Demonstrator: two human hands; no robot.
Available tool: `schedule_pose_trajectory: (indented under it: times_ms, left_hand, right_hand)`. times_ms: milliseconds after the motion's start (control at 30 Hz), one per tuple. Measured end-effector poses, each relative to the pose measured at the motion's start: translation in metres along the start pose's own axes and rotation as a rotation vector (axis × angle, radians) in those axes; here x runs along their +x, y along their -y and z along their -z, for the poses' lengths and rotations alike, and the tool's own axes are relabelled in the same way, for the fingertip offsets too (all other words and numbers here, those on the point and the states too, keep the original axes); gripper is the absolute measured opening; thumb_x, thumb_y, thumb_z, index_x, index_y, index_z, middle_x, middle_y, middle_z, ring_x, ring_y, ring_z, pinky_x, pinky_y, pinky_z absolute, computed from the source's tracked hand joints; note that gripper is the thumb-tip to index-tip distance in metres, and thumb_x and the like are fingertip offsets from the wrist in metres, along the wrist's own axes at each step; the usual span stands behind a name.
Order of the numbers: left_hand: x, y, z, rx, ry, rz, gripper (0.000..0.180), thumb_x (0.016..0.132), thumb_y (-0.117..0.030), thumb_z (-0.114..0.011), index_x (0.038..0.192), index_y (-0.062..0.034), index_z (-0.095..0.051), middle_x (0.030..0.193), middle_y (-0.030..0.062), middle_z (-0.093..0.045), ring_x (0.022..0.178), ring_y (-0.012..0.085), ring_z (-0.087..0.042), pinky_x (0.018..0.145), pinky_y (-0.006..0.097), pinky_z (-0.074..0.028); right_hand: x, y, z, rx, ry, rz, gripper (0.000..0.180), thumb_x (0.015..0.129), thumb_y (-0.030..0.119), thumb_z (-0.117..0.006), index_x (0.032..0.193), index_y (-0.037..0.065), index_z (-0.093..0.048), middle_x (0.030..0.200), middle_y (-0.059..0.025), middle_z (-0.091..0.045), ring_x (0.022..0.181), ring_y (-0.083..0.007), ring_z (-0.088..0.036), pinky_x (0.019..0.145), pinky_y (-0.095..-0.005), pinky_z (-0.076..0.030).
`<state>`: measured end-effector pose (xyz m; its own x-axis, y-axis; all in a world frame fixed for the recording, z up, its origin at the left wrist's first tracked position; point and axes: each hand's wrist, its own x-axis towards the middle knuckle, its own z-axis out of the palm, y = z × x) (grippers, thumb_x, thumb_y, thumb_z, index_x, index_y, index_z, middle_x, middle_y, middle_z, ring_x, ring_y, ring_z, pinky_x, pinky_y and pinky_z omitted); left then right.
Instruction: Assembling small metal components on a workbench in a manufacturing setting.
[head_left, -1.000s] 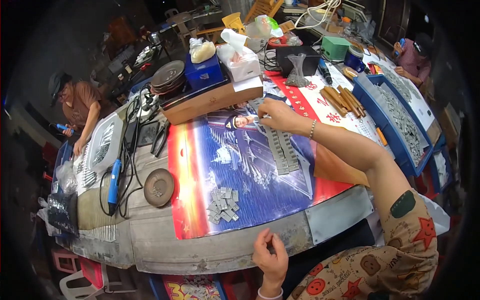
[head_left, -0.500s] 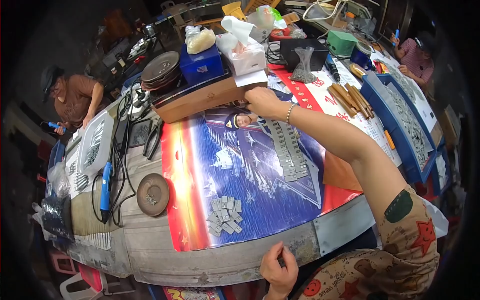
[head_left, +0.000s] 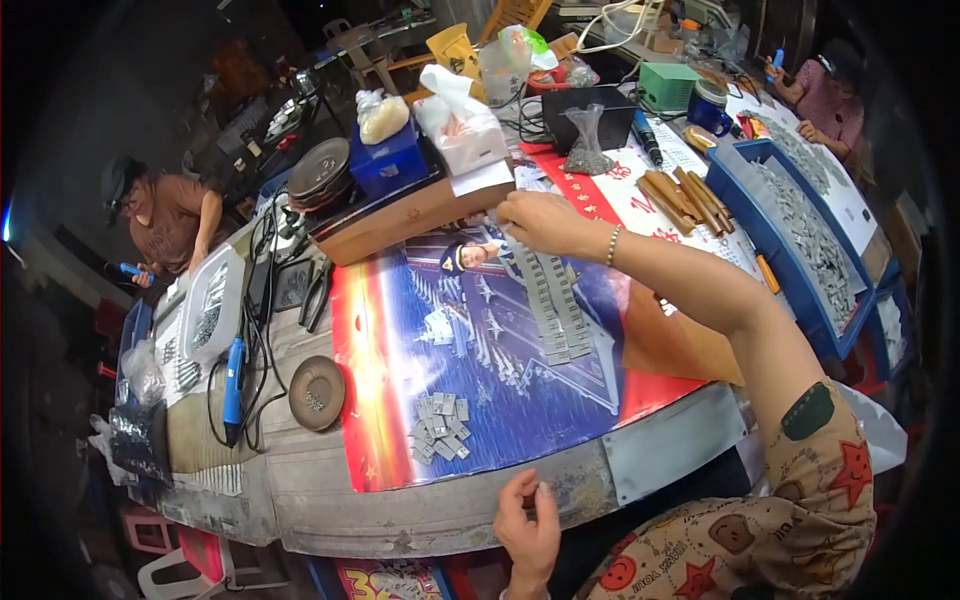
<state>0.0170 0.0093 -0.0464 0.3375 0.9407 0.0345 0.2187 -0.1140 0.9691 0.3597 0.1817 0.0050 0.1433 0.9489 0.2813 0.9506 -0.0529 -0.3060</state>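
Rows of small grey metal pieces (head_left: 548, 310) lie side by side on a glossy printed poster (head_left: 385, 370) spread over the table. At the far end of these rows is my right hand (head_left: 545, 222), its fingers pinched together; whatever they hold is hidden. My left hand (head_left: 528, 525) hovers at the table's near edge, half curled, with thumb and fingers apart and nothing visible in it. Beyond it, at the poster's near left, sits a loose pile of similar grey pieces (head_left: 440, 425).
A brown round dish (head_left: 316, 393) holds tiny parts, near a blue pen-like tool (head_left: 233, 390) with a cable and black pliers (head_left: 318, 298). Behind stands a cardboard box (head_left: 420, 220). Rightward are brown rods (head_left: 690, 200) and a blue tray (head_left: 745, 225). Two people work at left and right.
My right hand has drawn slightly nearer, staying by the far end of the rows. In my left hand, thumb and fingers have spread a little. The whole view has shifted slightly.
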Motion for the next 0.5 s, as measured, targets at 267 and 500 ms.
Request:
schedule_pose_trajectory:
  times_ms: [267,500]
  left_hand:
    - [0.075,-0.081,0.013,0.223,0.197,-0.302,0.012,0.085,-0.002,-0.06,0.097,0.0009,-0.062,0.08,0.0079,-0.06,0.069,0.0136,-0.056,0.063,0.026,-0.046]
    - [0.293,-0.053,-0.057,0.46,0.173,-0.841,0.023,0.078,-0.001,-0.057,0.101,-0.0004,-0.06,0.1,0.0171,-0.061,0.092,0.0363,-0.059,0.077,0.04,-0.047]
  right_hand:
    - [-0.081,0.004,0.055,0.132,0.068,0.12,0.017,0.08,0.013,-0.052,0.084,0.003,-0.064,0.087,-0.0173,-0.062,0.086,-0.034,-0.061,0.076,-0.046,-0.047]
    - [-0.241,0.062,0.084,0.169,0.197,0.316,0.018,0.079,0.014,-0.062,0.092,0.005,-0.054,0.084,-0.0104,-0.052,0.072,-0.0275,-0.057,0.061,-0.0381,-0.046]
